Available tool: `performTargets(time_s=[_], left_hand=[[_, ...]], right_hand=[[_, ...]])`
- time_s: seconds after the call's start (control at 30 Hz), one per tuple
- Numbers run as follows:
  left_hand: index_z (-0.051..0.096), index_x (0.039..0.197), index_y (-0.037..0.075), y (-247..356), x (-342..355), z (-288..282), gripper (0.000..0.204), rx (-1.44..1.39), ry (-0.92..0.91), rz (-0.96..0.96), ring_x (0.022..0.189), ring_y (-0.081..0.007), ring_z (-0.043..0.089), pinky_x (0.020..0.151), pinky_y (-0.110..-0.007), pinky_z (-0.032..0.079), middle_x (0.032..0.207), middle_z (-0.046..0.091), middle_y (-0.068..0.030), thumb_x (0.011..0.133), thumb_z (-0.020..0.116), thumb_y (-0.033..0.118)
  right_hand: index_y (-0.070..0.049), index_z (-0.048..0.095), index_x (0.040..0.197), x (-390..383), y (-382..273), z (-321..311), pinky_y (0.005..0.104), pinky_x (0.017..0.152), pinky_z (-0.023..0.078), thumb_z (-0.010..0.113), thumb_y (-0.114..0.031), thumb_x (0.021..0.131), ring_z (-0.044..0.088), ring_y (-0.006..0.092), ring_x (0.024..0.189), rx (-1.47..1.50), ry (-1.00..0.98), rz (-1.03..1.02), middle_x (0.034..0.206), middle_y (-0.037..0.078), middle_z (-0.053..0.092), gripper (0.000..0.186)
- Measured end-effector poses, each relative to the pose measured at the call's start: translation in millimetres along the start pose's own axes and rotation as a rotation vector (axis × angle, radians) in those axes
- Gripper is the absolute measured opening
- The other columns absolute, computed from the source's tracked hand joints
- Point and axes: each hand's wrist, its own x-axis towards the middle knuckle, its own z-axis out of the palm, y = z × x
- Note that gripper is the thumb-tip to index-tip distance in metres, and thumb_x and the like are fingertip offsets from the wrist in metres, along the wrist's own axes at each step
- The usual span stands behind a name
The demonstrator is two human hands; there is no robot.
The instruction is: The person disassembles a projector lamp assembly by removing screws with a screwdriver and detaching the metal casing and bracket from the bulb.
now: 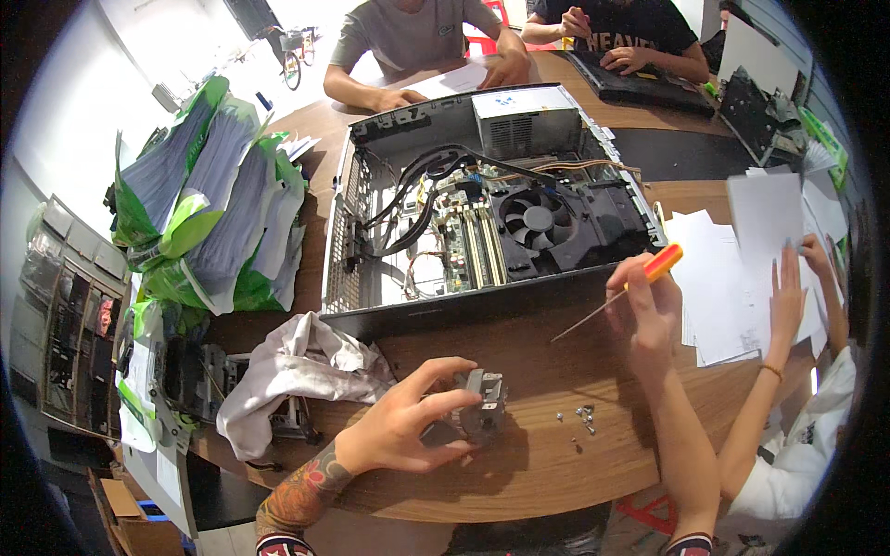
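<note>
My left hand (408,422) is closed around a small grey metal and plastic computer part (484,400), just above the wooden table. I cannot make out its exact kind. In my right hand (642,310) is a screwdriver (664,263) with an orange and yellow handle; its thin shaft slants down to the left, the tip apart from the part. Several small screws (586,413) lie on the table between my hands. Beyond them stands an opened desktop computer case (399,320), with a black fan (536,220), cables and memory modules showing inside.
A crumpled light cloth (297,371) lies left of my left hand. Green-wrapped paper stacks (213,195) rise at the left. Loose white sheets (723,278) cover the right side, where another person's hands (788,301) rest. Two people sit across the table, one at a black device (640,83).
</note>
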Motion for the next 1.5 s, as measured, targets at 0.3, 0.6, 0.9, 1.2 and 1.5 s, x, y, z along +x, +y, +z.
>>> performTargets(time_s=[0.3, 0.6, 0.9, 1.2, 1.5], left_hand=[[0.050, 0.130, 0.011, 2, 1, -6, 0.077, 0.255, -0.030, -0.081, 0.102, -0.0358, 0.058, 0.083, -0.043, 0.048, 0.121, 0.055, -0.0181, 0.063, 0.087, 0.016], [0.050, 0.131, 0.007, -11, 1, -7, 0.077, 0.037, -0.027, -0.094, 0.099, -0.0304, 0.060, 0.083, -0.037, 0.050, 0.111, 0.058, -0.0165, 0.063, 0.087, 0.009], [0.031, 0.132, 0.004, -24, -20, -7, 0.085, -0.432, 0.206, -0.183, 0.112, -0.0226, 0.057, 0.094, -0.036, 0.048, 0.122, 0.053, -0.0159, 0.062, 0.079, -0.001], [0.027, 0.130, 0.007, -31, -15, -12, 0.079, -0.667, 0.328, -0.274, 0.115, -0.0311, 0.060, 0.093, -0.043, 0.055, 0.122, 0.056, -0.0233, 0.068, 0.076, 0.007], [0.026, 0.134, 0.006, -20, -7, -9, 0.080, -0.607, 0.320, -0.296, 0.109, -0.0203, 0.058, 0.092, -0.035, 0.049, 0.119, 0.054, -0.0140, 0.073, 0.077, 0.002]], right_hand=[[-0.002, 0.064, 0.086, -11, 2, -11, 0.0200, 0.049, 0.041, 0.062, -0.017, 0.096, 0.058, 0.0087, 0.059, 0.006, -0.005, 0.098, 0.072, 0.003, 0.061, 0.018], [0.000, 0.065, 0.083, -11, 11, -6, 0.0268, 0.059, 0.048, 0.070, -0.005, 0.085, 0.063, 0.0148, 0.063, -0.351, -0.155, -0.136, 0.072, 0.008, 0.066, 0.007], [-0.001, 0.065, 0.082, -11, 7, -6, 0.0275, 0.058, 0.049, 0.069, -0.004, 0.083, 0.064, 0.0163, 0.061, -0.420, -0.150, -0.165, 0.069, 0.008, 0.065, 0.005], [0.000, 0.065, 0.082, -14, 8, -6, 0.0287, 0.059, 0.050, 0.070, -0.002, 0.080, 0.066, 0.0199, 0.063, -0.484, -0.180, -0.228, 0.073, 0.011, 0.067, 0.005], [0.000, 0.065, 0.081, -10, 11, -6, 0.0282, 0.058, 0.050, 0.069, 0.000, 0.080, 0.066, 0.0203, 0.063, -0.479, -0.203, -0.256, 0.073, 0.010, 0.066, 0.005]])
